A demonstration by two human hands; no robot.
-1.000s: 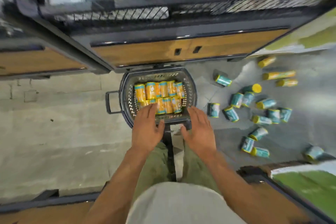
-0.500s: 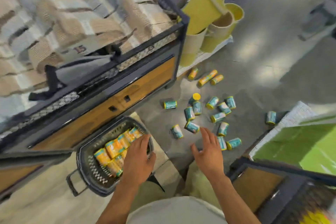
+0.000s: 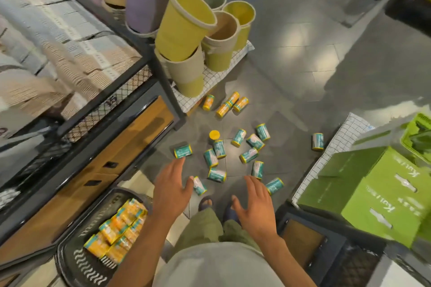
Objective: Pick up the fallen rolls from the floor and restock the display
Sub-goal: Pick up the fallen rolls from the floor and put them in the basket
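Several teal-labelled rolls (image 3: 248, 155) lie scattered on the dark floor in front of me, with three yellow rolls (image 3: 240, 104) farther off near the buckets. A dark plastic basket (image 3: 77, 261) at lower left holds several yellow rolls (image 3: 121, 228). My left hand (image 3: 171, 187) hovers flat with fingers spread, its thumb close to one teal roll (image 3: 199, 185). My right hand (image 3: 256, 205) is held out beside it, fingers straight, near another teal roll (image 3: 274, 185). Neither hand holds anything.
A dark metal display rack (image 3: 130, 109) with wooden panels and stacked folded goods stands on the left. Stacked buckets (image 3: 186, 25) lean behind the rolls. A green carton (image 3: 363, 196) sits on a low stand at right. My feet (image 3: 205, 202) are just below the hands.
The view has swung from the basket to the scattered rolls. My left hand has left the basket and both hands now reach out over the floor.
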